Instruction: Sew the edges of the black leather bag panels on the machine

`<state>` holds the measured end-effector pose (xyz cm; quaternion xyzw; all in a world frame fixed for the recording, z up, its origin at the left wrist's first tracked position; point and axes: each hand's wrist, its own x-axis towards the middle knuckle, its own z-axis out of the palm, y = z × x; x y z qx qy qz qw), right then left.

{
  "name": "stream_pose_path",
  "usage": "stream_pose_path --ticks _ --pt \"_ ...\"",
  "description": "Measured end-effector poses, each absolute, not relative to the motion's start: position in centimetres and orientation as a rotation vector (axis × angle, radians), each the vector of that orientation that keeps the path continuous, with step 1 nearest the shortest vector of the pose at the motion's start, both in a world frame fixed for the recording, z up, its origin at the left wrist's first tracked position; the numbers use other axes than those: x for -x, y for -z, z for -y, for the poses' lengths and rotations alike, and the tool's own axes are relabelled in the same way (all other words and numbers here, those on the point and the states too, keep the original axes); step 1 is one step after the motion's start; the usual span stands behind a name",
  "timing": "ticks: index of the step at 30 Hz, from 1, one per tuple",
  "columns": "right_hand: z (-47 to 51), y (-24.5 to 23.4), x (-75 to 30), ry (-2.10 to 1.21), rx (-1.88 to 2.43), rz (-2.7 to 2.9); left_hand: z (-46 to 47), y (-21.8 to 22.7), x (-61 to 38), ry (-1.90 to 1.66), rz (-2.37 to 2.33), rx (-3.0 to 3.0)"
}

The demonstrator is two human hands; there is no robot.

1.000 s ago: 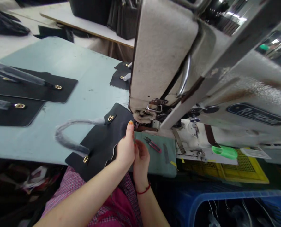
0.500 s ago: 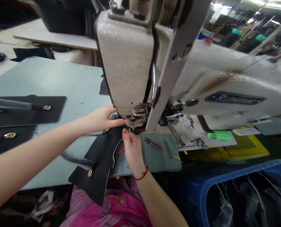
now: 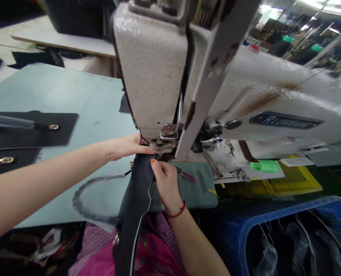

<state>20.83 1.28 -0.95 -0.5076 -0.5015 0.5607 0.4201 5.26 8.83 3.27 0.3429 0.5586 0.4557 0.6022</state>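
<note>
A black leather panel (image 3: 137,189) with a pale edge runs from beneath the sewing machine head (image 3: 153,73) down over my lap. A plastic-wrapped handle (image 3: 78,193) loops out from its left side, fixed by gold-coloured hardware. My left hand (image 3: 128,147) lies on the panel's far end beside the needle area, fingers stretched out and partly hidden by the machine head. At the panel's right edge, just in front of the needle area, my right hand (image 3: 167,180) pinches the leather, thumb on top. The needle itself cannot be made out.
Thread snips (image 3: 187,175) with a red handle lie right of my right hand. More black panels (image 3: 64,134) with handles rest on the pale green tabletop (image 3: 98,99) at left. A blue bin (image 3: 242,230) holding wrapped pieces stands at lower right, near a yellow crate (image 3: 297,180).
The panel has swung round, its near end now hanging over my lap instead of lying to the left. The handle loop has shifted with it. Both hands remain near the needle area.
</note>
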Motion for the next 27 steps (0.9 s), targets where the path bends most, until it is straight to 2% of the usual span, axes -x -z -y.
stream_pose_path --ticks 4,10,17,22,27 --pt "-2.2 1.2 -22.5 -1.544 1.234 1.307 -7.4 -2.8 -5.5 -0.832 -1.2 -0.978" --pt "-3.4 -0.9 -24.7 -1.738 1.188 1.405 -6.2 -2.0 -5.0 -0.882 -1.205 -1.246" --pt "0.5 -2.0 -27.1 -1.803 1.185 1.447 -0.7 3.6 -0.7 -1.011 -1.587 -1.784" --pt "4.9 0.0 -26.3 -1.773 1.216 1.196 5.0 6.7 -2.2 -0.93 -1.542 -1.396" --pt "7.0 0.5 -24.8 -1.46 1.34 1.263 5.6 3.8 -6.9 -0.833 -1.239 -0.849"
